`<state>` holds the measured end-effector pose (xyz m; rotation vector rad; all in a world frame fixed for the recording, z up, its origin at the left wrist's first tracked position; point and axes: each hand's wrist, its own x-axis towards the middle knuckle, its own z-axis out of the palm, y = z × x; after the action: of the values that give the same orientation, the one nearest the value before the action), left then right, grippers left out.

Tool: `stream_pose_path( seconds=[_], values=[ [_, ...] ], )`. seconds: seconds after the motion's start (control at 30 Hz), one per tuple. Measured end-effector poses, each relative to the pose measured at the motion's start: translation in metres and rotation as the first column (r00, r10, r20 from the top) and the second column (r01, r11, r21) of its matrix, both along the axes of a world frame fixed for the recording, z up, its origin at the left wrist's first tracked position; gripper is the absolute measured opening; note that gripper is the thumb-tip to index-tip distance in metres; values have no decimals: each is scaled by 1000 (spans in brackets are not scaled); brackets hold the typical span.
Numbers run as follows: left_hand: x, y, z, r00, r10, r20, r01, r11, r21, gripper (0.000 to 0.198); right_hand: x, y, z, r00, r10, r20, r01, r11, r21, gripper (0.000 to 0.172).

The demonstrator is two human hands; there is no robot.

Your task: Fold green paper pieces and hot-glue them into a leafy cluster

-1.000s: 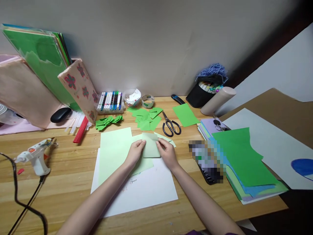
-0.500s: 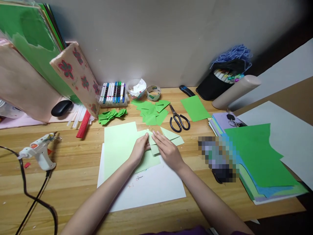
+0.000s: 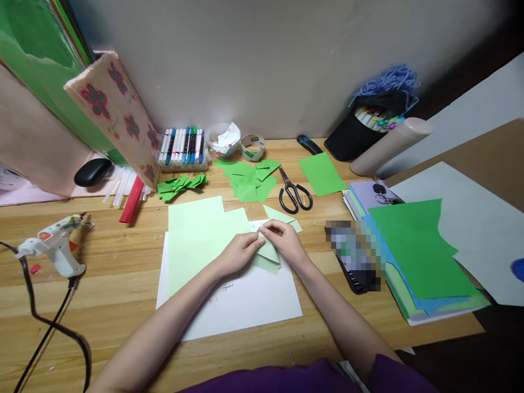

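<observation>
Both hands meet over a small folded piece of pale green paper [image 3: 268,257]. My left hand [image 3: 238,252] pinches its left side between thumb and fingers. My right hand [image 3: 285,240] pinches its upper edge, the fingertips almost touching those of the left. Beneath them lie a larger pale green sheet [image 3: 192,234] and a white sheet [image 3: 249,305] with small marks. Another folded pale green piece [image 3: 282,216] rests just beyond the right hand. Bright green paper pieces [image 3: 248,183] and black-handled scissors [image 3: 295,195] lie farther back.
A glue gun [image 3: 57,245] with its cord stands at left. Along the wall are markers [image 3: 182,144], a small bowl [image 3: 223,142], a tape roll [image 3: 252,147] and a black pen holder [image 3: 352,128]. At right lie a phone [image 3: 354,259] and a stack of coloured paper [image 3: 413,251].
The small folded paper has turned and come slightly nearer. My right hand went from fingers laid flat on it to a pinch at its edge. The whole view has shifted a little.
</observation>
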<state>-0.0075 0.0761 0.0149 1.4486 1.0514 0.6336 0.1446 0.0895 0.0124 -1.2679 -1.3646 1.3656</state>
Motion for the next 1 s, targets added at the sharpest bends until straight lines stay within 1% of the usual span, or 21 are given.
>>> stream_pose_path(
  seconds=[0.07, 0.13, 0.23, 0.3, 0.43, 0.5, 0.67, 0.87, 1.0],
  values=[
    [3, -1, -1, 997, 72, -35, -72, 997, -1, 33, 0, 0, -2, 998, -52, -26, 51, 999, -15, 20],
    [7, -2, -3, 991, 125, -37, -126, 991, -34, 31, -1, -2, -3, 993, -116, -34, 116, 993, -23, 21],
    [9, -2, -6, 987, 158, -22, -159, 985, -61, 31, -2, -3, -2, 983, -178, -36, 177, 984, -38, 22],
    [9, -2, -8, 985, 173, -24, -174, 984, -42, 32, -2, -3, -1, 983, -180, -37, 179, 983, -33, 22],
    [7, -2, -10, 991, 132, -35, -133, 991, -28, 32, 3, 0, -4, 995, -84, -48, 81, 995, -60, 23],
    [6, -1, -10, 993, 106, -52, -108, 994, -24, 31, 6, 0, -6, 997, -61, -57, 56, 996, -75, 23],
    [4, 1, -7, 993, 79, -92, -79, 997, 2, 32, 6, 1, -9, 993, -109, -45, 107, 993, -49, 21],
    [4, 2, -5, 993, 39, -112, -41, 999, -8, 31, 8, 3, -5, 999, -45, -27, 43, 997, -66, 22],
    [3, 3, -7, 993, 16, -118, -16, 1000, -2, 31, 7, 3, -7, 996, -93, 6, 93, 995, -25, 25]
  ],
)
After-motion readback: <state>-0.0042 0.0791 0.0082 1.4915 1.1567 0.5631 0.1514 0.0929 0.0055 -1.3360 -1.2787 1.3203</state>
